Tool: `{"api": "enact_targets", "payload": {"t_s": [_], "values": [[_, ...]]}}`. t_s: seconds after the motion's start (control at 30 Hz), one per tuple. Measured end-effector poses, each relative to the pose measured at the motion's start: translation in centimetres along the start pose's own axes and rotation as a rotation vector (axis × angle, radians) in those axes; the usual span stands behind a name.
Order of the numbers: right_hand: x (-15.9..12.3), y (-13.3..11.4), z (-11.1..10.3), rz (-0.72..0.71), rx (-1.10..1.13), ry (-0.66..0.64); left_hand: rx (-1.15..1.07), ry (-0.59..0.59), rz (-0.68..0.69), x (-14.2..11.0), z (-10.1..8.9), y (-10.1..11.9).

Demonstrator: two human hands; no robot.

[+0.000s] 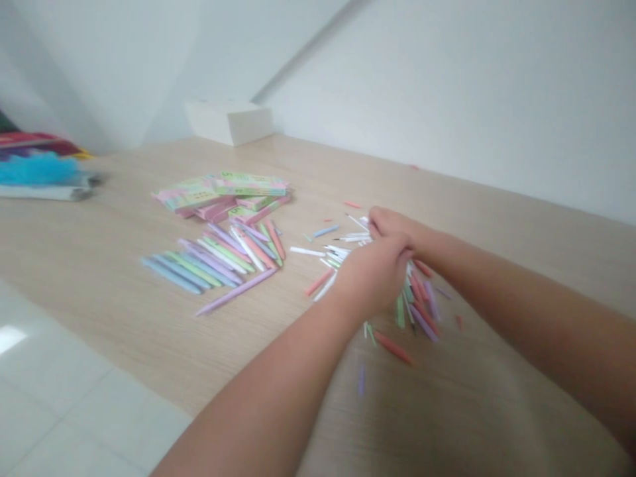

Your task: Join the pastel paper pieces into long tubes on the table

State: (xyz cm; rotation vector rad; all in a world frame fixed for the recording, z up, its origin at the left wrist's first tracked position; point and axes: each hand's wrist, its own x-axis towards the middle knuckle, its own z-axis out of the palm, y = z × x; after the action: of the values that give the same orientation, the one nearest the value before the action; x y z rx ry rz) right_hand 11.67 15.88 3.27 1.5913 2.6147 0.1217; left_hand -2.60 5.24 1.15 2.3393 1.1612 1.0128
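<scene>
My left hand (pixel 372 273) and my right hand (pixel 393 224) are close together over a loose pile of pen parts, seen from the back. The left hand's fingers are hidden behind it. My right hand's fingers curl downward, and whatever they hold is out of sight. Around the hands lie thin white sticks (pixel 338 252) with dark tips and red, green and purple barrels (pixel 422 305). A red pen-like piece (pixel 392 347) lies nearer me. To the left, several pastel pens (pixel 213 258) lie side by side, with one purple pen (pixel 237 291) across their near ends.
Behind the pens is a stack of pink and green printed boxes (pixel 248 182). A white box (pixel 248 124) stands against the wall. At far left are a blue fluffy item (pixel 40 169) and a white roll-like thing (pixel 40 192). The table's edge runs along the lower left.
</scene>
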Motion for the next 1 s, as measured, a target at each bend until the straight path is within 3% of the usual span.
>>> {"api": "enact_targets", "payload": {"t_s": [0.1,0.23,0.4,0.5,0.7,1.0], "values": [[-2.7,0.6,-0.3,0.053,0.163,0.145,-0.098,0.014,-0.007,0.3,0.3,-0.2],[-9.1,0.0,0.3,0.162,0.475,0.351,-0.218,-0.002,0.012,0.2,1.3,-0.6],[-18.0,-2.5,2.7,0.200,0.612,0.269,-0.251,-0.133,-0.033,-0.6,1.8,-0.6],[-21.3,-3.3,4.5,0.150,0.556,0.204,-0.259,-0.193,0.003,-0.9,1.5,-0.4],[-22.5,-2.6,7.1,0.148,0.389,0.216,-0.190,-0.250,0.067,-1.0,1.3,-0.9],[-21.2,-1.5,7.7,0.227,0.376,0.250,-0.222,-0.262,0.069,-0.9,0.8,-0.9]]}}
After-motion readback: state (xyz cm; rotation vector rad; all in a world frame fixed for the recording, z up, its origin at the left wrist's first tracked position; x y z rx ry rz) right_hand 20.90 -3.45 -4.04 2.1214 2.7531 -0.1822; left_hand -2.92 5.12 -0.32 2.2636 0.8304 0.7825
